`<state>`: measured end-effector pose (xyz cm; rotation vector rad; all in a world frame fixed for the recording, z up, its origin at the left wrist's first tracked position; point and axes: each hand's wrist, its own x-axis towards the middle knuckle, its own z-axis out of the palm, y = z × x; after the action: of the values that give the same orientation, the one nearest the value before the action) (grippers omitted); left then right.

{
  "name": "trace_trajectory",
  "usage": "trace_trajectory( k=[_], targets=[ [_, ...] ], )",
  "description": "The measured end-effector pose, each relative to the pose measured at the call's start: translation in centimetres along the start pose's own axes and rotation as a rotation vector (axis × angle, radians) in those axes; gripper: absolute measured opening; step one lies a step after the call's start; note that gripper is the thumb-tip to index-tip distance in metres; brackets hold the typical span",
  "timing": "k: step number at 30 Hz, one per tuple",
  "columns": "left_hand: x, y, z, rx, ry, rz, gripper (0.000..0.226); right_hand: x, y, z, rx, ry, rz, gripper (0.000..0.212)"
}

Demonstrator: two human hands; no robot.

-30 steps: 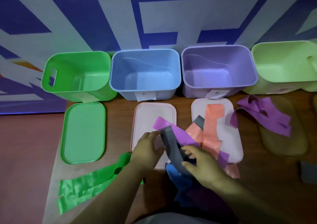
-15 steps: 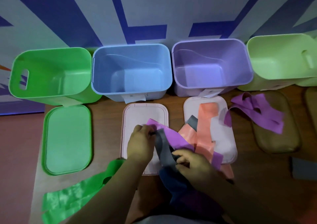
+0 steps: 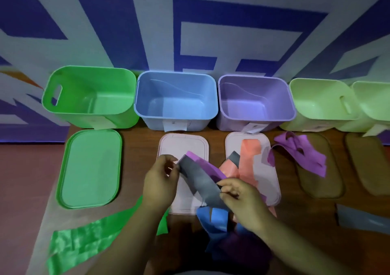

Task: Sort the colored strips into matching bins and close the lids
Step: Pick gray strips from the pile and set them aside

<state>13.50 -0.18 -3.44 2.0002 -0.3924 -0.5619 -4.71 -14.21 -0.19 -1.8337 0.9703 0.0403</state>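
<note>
Trouble lies nearest: blue strips [image 3: 215,217] sit under the right hand [image 3: 242,201] and could trail along when it lifts. Its grip pinches the grey strip [image 3: 200,179], and the left hand [image 3: 160,179] pinches the far end, above the pink lid [image 3: 183,144]. Compared with a second ago, the strip is pulled straighter. The blue bin [image 3: 177,97] beyond holds nothing.
</note>
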Motion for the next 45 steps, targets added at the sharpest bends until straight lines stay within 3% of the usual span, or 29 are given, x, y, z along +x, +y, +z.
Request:
trace_trajectory(
  k=[4, 12, 21, 29, 39, 45],
  targets=[
    [-0.5, -0.1, -2.8, -0.157, 0.037, -0.001, 0.026, 0.4, -3.0, -0.5, -0.038, 0.001, -0.076, 0.030],
    [-2.5, 1.7, -6.2, -0.293, 0.134, 0.028, 0.024, 0.8, -7.6, -1.4, -0.013, 0.003, -0.262, 0.041],
    [-4.9, 6.9, -3.1, -0.383, 0.123, 0.057, 0.020, -2.2, -7.6, -8.0, -0.212, -0.060, -0.316, 0.030],
    [-8.8, 12.3, 9.7, -0.361, -0.050, 0.045, 0.017, -6.5, 2.6, -18.9, -0.115, 0.024, -0.226, 0.033],
    [-15.5, 17.1, 31.8, -0.216, -0.342, 0.096, 0.019, -12.3, 18.4, -36.3, -0.266, 0.113, -0.049, 0.024],
    [-17.4, 17.5, 40.5, -0.124, -0.514, 0.051, 0.030, -13.1, 25.1, -42.9, -0.355, 0.072, 0.071, 0.028]
  ],
)
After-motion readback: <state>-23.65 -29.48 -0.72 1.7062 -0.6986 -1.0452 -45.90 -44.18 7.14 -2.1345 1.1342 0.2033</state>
